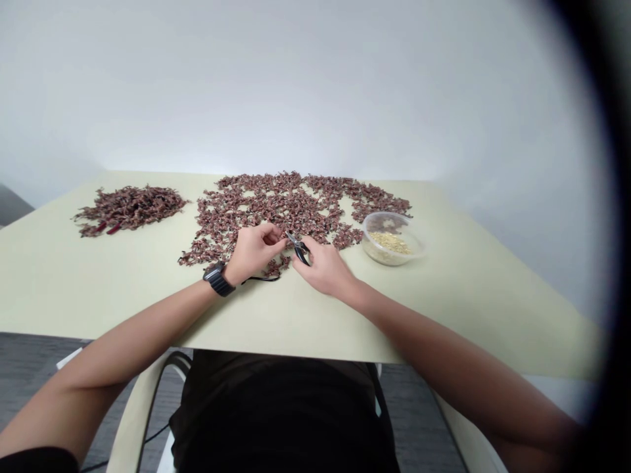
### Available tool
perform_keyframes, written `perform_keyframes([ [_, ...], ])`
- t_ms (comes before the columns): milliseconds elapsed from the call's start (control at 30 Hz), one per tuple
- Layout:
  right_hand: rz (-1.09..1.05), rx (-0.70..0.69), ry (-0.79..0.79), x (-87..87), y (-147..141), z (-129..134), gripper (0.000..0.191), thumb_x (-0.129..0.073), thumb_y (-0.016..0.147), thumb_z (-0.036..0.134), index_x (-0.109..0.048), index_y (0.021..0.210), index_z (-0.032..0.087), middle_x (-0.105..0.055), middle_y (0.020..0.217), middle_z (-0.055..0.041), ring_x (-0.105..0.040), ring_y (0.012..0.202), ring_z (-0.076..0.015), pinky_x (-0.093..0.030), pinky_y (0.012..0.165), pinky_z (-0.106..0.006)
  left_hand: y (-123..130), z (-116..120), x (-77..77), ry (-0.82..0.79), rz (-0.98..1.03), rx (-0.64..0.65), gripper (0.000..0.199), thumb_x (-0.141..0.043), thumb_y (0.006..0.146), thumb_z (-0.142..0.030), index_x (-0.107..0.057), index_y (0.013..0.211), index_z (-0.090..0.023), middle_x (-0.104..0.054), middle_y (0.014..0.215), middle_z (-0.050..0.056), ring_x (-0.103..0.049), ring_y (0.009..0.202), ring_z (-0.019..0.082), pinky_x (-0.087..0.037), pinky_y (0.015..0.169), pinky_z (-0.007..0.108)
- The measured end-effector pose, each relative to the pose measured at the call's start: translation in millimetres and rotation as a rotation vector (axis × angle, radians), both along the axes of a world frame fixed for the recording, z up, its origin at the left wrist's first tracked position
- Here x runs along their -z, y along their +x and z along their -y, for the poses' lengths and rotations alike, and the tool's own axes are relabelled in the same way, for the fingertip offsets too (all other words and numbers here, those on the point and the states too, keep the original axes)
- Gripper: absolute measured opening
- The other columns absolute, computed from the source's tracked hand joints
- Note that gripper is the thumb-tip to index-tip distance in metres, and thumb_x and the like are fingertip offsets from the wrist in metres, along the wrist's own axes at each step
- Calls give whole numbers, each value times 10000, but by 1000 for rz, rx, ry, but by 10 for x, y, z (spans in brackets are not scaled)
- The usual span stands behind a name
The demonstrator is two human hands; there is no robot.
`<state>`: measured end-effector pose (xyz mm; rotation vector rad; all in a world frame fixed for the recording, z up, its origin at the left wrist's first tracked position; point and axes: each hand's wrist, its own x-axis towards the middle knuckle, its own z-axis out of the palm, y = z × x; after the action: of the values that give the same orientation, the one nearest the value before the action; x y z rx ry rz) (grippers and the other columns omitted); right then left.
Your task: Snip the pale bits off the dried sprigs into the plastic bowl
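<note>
Many small reddish-brown pieces [276, 203] lie spread over the middle of the pale table. In front of them my left hand [256, 249], with a dark watch [218, 278] on its wrist, has thumb and fingers pinched together at the tip of the pliers; what they hold is too small to make out. My right hand [323, 264] is closed round the black handles of small pliers [299, 248], whose metal jaws point up and left towards the left fingertips. A clear round bowl [369, 248] with small yellow bits stands right of my right hand.
At the left of the pale table [468, 289] is a denser pile of reddish-brown pieces [133, 207] with two dark red items at its front. A thin black cord [263, 279] lies by my left wrist. The wall [276, 85] rises behind the table.
</note>
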<state>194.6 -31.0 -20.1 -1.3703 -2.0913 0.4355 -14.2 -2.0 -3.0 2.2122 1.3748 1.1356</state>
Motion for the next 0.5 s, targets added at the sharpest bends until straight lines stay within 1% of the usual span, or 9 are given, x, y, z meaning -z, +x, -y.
perform_keyframes([
  [100, -40, -12, -23, -16, -14, 9, 234, -547, 935, 445, -599, 995, 225, -605, 705, 0, -468, 576, -158, -261, 586, -287, 1, 11, -8, 17, -25, -4, 187, -693, 871, -346, -730, 863, -164, -738, 760, 14, -646, 657, 131, -451, 627, 239],
  [200, -88, -33, -61, -28, -19, -1, 236, -538, 942, 448, -592, 938, 218, -613, 719, -2, -478, 600, -153, -280, 595, -281, -1, 22, -20, 43, -59, 7, 202, -680, 895, -360, -728, 878, -164, -734, 766, 13, -640, 668, 129, -448, 641, 241],
  [300, -126, -41, -85, -31, 0, -31, 222, -538, 940, 432, -586, 914, 216, -609, 721, 4, -493, 626, -150, -297, 607, -277, -3, 7, -21, 45, -52, 47, 251, -663, 921, -405, -738, 954, -168, -753, 834, 33, -665, 740, 152, -475, 716, 265],
  [367, -136, -31, -84, -31, 21, -51, 213, -547, 934, 425, -575, 891, 218, -585, 689, 18, -484, 614, -144, -293, 603, -277, -6, -25, -7, -50, 62, 100, 317, -661, 927, -446, -736, 1052, -164, -774, 952, 67, -699, 840, 181, -508, 788, 288],
  [433, -143, -34, -85, -33, 37, -64, 216, -557, 927, 425, -559, 865, 219, -554, 657, 30, -467, 597, -136, -287, 597, -278, -13, -67, 17, -219, 240, 190, 403, -660, 928, -471, -711, 1162, -146, -775, 1051, 104, -720, 926, 209, -538, 840, 312],
  [500, -162, -51, -99, -39, 42, -66, 221, -564, 921, 424, -548, 846, 216, -538, 654, 33, -457, 602, -132, -289, 596, -277, -25, -106, 43, -349, 351, 290, 429, -657, 931, -474, -708, 1165, -118, -774, 1046, 126, -727, 938, 220, -556, 855, 326],
])
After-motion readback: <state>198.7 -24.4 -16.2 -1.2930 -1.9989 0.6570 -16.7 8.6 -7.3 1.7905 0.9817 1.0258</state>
